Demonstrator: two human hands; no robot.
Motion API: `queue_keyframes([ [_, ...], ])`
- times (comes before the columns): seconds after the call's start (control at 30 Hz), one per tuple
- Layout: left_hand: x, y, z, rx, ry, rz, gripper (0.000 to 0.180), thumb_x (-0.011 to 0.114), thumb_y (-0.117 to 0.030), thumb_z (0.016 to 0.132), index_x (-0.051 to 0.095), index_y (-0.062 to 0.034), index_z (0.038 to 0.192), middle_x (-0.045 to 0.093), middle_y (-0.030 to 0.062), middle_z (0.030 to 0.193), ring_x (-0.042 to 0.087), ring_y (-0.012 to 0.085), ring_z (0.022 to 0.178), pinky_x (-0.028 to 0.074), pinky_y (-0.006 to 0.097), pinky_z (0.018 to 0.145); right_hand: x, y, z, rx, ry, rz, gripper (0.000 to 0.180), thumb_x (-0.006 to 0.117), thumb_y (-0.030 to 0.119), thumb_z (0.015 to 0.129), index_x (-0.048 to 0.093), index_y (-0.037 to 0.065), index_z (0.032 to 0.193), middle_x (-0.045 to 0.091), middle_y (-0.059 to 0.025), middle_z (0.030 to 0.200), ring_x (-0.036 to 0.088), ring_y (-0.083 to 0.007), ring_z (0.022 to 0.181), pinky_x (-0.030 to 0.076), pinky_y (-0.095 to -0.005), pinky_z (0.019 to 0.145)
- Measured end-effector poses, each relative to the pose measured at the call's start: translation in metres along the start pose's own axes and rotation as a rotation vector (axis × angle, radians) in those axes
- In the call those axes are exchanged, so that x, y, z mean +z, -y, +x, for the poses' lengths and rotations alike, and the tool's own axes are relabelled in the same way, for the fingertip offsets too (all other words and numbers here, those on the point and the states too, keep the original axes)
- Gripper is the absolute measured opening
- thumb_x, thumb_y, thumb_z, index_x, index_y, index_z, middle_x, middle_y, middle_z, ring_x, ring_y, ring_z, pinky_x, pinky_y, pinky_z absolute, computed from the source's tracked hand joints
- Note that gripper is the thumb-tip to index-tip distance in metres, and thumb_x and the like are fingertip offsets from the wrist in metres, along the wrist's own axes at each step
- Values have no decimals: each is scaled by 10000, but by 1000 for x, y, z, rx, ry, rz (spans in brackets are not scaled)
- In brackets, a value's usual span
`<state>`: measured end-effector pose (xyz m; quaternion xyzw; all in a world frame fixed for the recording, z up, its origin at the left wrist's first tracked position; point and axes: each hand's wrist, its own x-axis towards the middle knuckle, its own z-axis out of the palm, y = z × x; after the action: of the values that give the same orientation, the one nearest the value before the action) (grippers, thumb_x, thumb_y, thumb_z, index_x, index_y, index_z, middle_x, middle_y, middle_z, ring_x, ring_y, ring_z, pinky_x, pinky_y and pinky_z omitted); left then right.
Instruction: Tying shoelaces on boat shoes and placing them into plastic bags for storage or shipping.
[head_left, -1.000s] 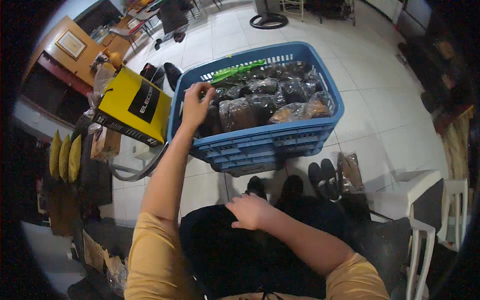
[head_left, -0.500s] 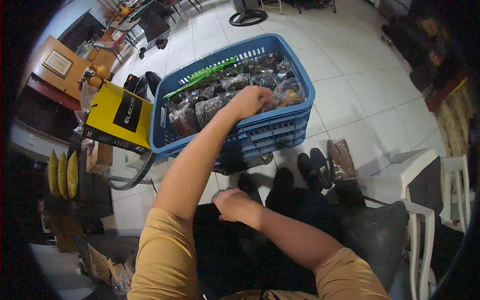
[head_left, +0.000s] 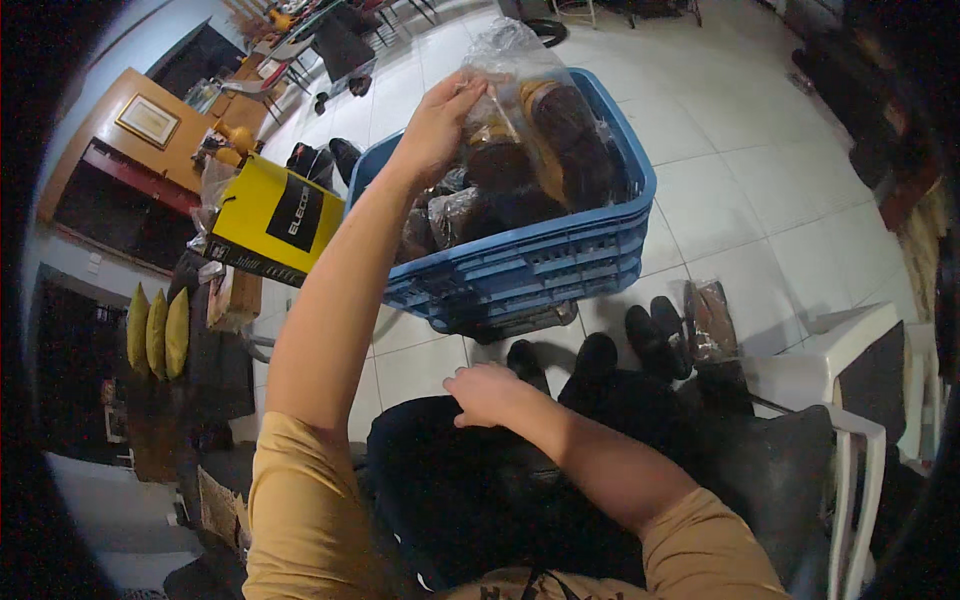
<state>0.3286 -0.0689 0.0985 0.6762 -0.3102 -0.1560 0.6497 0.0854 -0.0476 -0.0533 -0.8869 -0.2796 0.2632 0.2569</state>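
Observation:
My left hand [head_left: 447, 120] is closed on the upper left side of a clear plastic bag [head_left: 505, 50] and lifts it above the blue crate. In the bag is a pair of dark brown shoes [head_left: 568, 125] with tan insides. Under it, the blue plastic crate [head_left: 540, 265] holds several more dark items wrapped in clear plastic [head_left: 458, 217], mostly hidden by the lifted bag. My right hand [head_left: 490, 393] hovers over or rests on my dark-trousered leg, fingers loosely bent and somewhat apart, with nothing seen in it.
A yellow and black box [head_left: 285, 212] stands against the crate's left side. Dark shoes [head_left: 660, 335] and a bagged brown pair [head_left: 710, 320] lie on the tiled floor at right. A white chair [head_left: 850, 450] is close on my right. Yellow cushions [head_left: 157, 332] are at left.
My left hand has risen out of the crate, away and slightly left, bringing up the bagged shoes. My right hand has shifted slightly. The view has moved a little.

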Motion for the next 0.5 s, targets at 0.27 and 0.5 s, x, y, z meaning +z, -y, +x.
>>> queue_keyframes([
  [0.27, 3, -12, -21, -64, -124, -131, 238, 528, -221, 1072, 656, -36, 1150, 684, 51, 1122, 631, 151, 1030, 496, 295, 935, -1, -10, 0, 6, -103, 56, 469, 742, 392, 903, 657, 34, 1192, 701, -188, 1148, 668, -393, 1113, 541, -500, 952],
  [0.5, 8, -35, -99, 556, -473, 707, 299, 495, -241, 1060, 671, -1, 1089, 696, 119, 1034, 659, 245, 997, 492, 355, 903, -52, -39, -10, -148, -848, 1926, 635, 366, 685, 1022, 612, 112, 1142, 677, -125, 1165, 666, -270, 1071, 537, -418, 867],
])
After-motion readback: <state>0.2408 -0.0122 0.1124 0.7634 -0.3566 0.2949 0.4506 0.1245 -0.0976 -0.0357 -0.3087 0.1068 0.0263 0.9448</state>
